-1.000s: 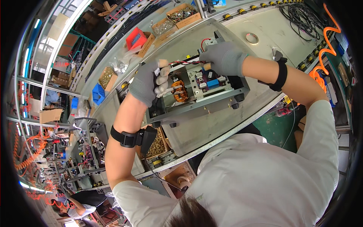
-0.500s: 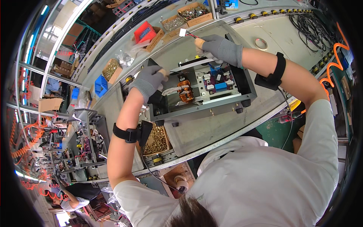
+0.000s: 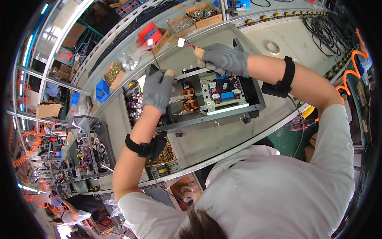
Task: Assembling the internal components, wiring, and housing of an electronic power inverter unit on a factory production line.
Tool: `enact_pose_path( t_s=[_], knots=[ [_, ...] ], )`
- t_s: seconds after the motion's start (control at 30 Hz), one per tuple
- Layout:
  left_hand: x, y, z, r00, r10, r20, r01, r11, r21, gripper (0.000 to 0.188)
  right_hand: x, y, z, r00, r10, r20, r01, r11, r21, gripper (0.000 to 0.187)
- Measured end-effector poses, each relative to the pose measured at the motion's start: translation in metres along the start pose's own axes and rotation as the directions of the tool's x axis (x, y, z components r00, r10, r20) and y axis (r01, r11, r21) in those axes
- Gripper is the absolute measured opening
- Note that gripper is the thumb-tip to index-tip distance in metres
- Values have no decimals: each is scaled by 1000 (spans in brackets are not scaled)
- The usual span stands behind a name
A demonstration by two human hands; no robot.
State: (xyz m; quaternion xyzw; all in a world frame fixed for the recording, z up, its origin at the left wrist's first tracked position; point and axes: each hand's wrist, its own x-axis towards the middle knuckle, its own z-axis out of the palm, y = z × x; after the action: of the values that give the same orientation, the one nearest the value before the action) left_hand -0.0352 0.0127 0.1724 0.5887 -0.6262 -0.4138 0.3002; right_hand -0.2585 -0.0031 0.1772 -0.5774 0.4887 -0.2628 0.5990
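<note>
A dark metal chassis (image 3: 207, 120) lies on the bench in front of me. Inside it are a copper-wound coil (image 3: 190, 99) and a circuit board with blue and white parts (image 3: 227, 95). My right hand (image 3: 225, 59), in a grey glove with bare fingertips, pinches thin red and dark wires ending in a white connector (image 3: 181, 42) above the chassis's far side. Over its left end, my left hand (image 3: 157, 91) is closed, its fingertips together. From it rises a thin dark wire (image 3: 156, 61) with a blurred white end piece (image 3: 150, 42). The fingers hide part of the chassis.
Beyond the chassis stand a red bin (image 3: 149, 32), a blue bin (image 3: 102, 91) and cartons of small hardware (image 3: 203, 14). A box of brass-coloured fasteners (image 3: 165, 153) sits by my left forearm. To the right lie a tape roll (image 3: 273, 47) and coiled black cable (image 3: 324, 36).
My left hand has shifted right and turned more upright, and a dark wire with a white end now stands up from it. My right hand, with its connector, has moved left and slightly nearer.
</note>
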Motion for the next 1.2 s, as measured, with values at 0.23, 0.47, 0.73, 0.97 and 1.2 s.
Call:
enact_pose_path(
  t_s=[0.23, 0.47, 0.73, 0.97, 1.2],
  knots=[
    [7, -6, -22, 928, 276, -252, -343, 897, -279, 28, 21, 1, 24, 999, 28, 31, -27, 999, -44, 46],
    [-1, -4, 8, 993, -102, 63, 119, 911, -396, 28, 21, 3, 35, 995, -103, 11, 102, 950, -295, 46],
    [8, -15, 28, 997, 30, 70, 40, 579, -814, 19, 22, 2, 42, 994, -5, 105, 48, 912, -408, 56],
    [9, -58, 17, 803, -567, 185, 543, 567, -619, 8, 26, -3, 6, 960, -212, 182, 277, 629, -726, 46],
    [16, -35, 23, 819, -573, -7, 547, 786, -288, 8, 45, 3, 3, 964, -231, 134, 226, 440, -869, 38]
  ],
)
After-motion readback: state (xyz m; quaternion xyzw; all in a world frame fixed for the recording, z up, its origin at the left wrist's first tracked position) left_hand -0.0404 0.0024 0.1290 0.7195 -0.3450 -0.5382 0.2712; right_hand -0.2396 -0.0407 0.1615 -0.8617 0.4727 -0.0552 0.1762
